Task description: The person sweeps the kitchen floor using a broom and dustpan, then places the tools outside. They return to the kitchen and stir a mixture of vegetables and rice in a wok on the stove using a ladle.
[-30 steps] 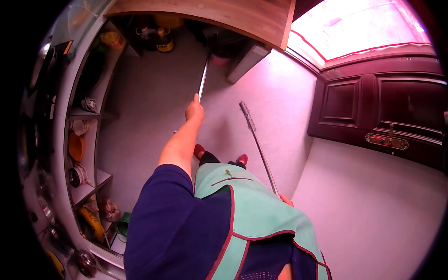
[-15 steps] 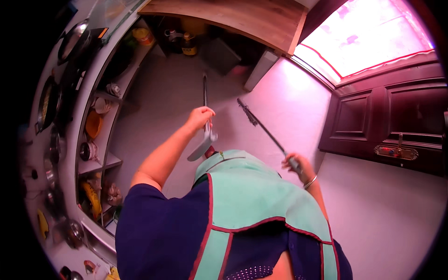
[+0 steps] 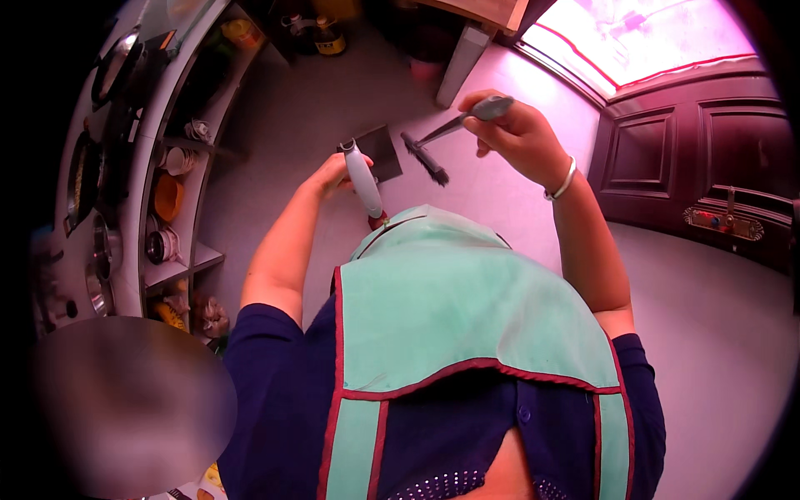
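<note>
My left hand [image 3: 335, 173] is closed around the pole of a long-handled dustpan, just beside its grey end grip [image 3: 363, 179]. Below it, the dustpan's dark square pan [image 3: 382, 153] is down at the floor. In my right hand [image 3: 518, 133], raised and closed, is the grey handle of a broom [image 3: 487, 108]. Its dark pole slants down to the left, foreshortened. The bristled broom head [image 3: 426, 160] sits just right of the pan, with a small gap between them. Whether the bristles touch the floor I cannot tell.
A shelf unit [image 3: 185, 208] on the left holds bowls, an orange dish and bags. Pans [image 3: 117, 71] lie on the counter above. A yellow-labelled bottle [image 3: 329, 37] stands at the back. A table leg [image 3: 463, 67] and a dark red panelled door [image 3: 642, 175] are to the right.
My right hand has risen and moved inward, tipping the broom more upright. The dustpan's pan has come nearer, beside the broom head. My left hand has shifted slightly left and up.
</note>
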The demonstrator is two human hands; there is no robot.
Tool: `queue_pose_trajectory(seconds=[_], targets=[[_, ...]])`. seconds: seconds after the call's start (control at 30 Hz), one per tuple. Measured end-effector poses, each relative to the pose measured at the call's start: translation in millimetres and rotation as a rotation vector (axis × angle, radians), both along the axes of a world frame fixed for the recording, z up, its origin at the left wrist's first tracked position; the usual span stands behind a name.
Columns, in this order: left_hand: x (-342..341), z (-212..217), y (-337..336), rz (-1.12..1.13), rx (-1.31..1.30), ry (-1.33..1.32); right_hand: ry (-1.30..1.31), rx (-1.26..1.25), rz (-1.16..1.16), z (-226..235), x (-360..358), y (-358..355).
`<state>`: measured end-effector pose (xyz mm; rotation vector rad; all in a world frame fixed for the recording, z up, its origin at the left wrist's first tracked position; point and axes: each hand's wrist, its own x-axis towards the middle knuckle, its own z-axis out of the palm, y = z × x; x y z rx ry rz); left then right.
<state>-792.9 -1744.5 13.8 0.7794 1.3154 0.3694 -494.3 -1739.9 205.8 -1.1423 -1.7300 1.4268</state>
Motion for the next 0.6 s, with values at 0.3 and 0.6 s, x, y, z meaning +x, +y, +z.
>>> queue_pose_trajectory(seconds=[0.3,0.6], targets=[[41.2,-43.4,-48.5,-0.024,0.48,0.419,-0.216,0.217,-0.08,-19.0,-36.7,7.9],[60.1,-4.6,-17.6,0.512,0.693,0.005,-0.264,0.529,0.024,42.2,-82.2,22.4]])
